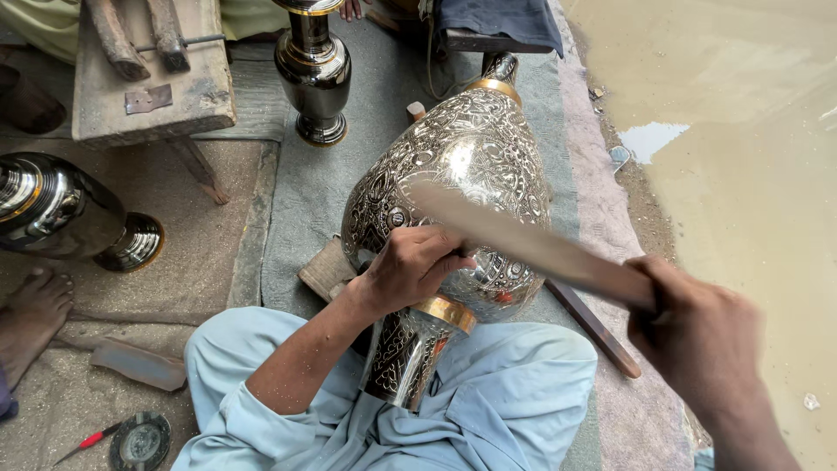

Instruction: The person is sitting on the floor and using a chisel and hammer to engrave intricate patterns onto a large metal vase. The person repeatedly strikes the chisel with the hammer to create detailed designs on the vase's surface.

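Resting across the lap, engraved vase [453,174], left hand [410,266] pinching a tool against it, right hand [697,336] gripping mallet [523,240] above.

Left hand [410,266] pressed on engraved metal vase [462,174] (lying across the lap), right hand [697,336] gripping a blurred wooden stick [523,240] — raised above it

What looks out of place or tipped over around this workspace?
A dark polished vase lies tipped on its side at the left, while a similar one stands upright. Murky water pools right beside the mat.

Engraved vase [462,174] on lap; small vase [314,74] behind.
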